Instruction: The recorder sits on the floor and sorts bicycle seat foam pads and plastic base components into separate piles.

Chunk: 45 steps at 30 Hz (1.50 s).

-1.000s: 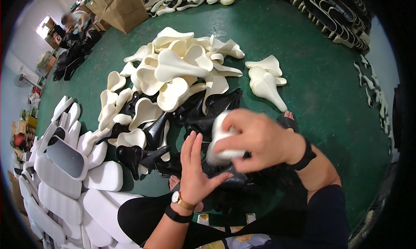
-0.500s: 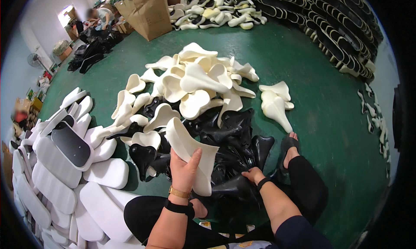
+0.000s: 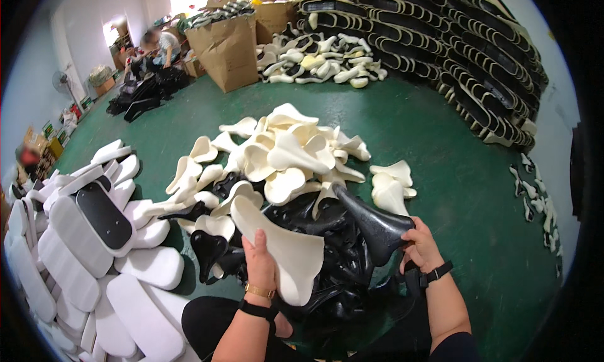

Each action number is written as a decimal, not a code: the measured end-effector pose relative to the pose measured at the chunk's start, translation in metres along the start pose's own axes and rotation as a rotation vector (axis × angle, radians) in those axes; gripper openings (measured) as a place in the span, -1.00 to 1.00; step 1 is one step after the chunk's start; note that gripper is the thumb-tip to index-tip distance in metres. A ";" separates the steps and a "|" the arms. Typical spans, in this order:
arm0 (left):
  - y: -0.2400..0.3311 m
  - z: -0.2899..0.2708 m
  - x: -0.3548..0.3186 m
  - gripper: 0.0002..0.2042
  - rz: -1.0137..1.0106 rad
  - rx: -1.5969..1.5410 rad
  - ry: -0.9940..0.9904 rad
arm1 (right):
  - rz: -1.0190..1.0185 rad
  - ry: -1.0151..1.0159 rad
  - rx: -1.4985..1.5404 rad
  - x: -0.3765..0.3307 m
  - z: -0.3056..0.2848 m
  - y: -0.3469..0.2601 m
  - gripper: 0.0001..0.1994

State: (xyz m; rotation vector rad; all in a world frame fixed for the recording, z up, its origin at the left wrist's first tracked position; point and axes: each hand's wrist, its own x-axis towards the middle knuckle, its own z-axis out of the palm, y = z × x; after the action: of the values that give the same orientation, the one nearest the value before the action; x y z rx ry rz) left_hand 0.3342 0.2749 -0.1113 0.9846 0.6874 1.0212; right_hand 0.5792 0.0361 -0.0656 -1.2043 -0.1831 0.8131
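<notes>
My left hand (image 3: pixel 259 264) is closed on a cream foam bicycle saddle pad (image 3: pixel 292 252), its thumb on the inner side. The pad is tilted, with its narrow nose pointing up and away. My right hand (image 3: pixel 423 243) grips a glossy black bicycle saddle shell (image 3: pixel 372 222) by its wide end, the narrow tip pointing far left. Both pieces are held apart, above a heap of black saddle shells (image 3: pixel 340 286) between my legs. Just beyond lies a pile of cream saddle pads (image 3: pixel 292 151). A few more cream pads (image 3: pixel 391 192) lie behind my right hand.
White oblong foam cushions (image 3: pixel 148 267) are heaped at the left, one with a black plate (image 3: pixel 104 216). At the back stand a cardboard box (image 3: pixel 226 50), more foam pieces (image 3: pixel 321 63) and tall stacks of black, cream-edged parts (image 3: pixel 434 53). A person (image 3: pixel 165 47) works far left.
My right hand has lifted the black saddle shell from the heap and moved up and right with it. My left hand still holds the cream pad, now turned a little. The view has tilted up.
</notes>
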 end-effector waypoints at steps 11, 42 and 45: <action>-0.008 0.019 -0.006 -0.63 -0.192 -0.104 -0.055 | 0.202 -0.111 0.514 -0.011 0.025 0.022 -0.58; -0.031 0.025 -0.013 -0.43 -0.337 -0.315 -0.097 | -0.858 -0.284 -0.889 -0.064 0.113 0.073 -0.66; -0.032 0.027 -0.014 -0.46 -0.385 -0.289 -0.088 | -0.872 -0.273 -0.887 -0.061 0.114 0.075 -0.67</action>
State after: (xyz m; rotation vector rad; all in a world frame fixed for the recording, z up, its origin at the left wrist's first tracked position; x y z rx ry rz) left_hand 0.3634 0.2469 -0.1284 0.6114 0.6069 0.7089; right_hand 0.4408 0.0915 -0.0705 -1.6093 -1.2987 0.0752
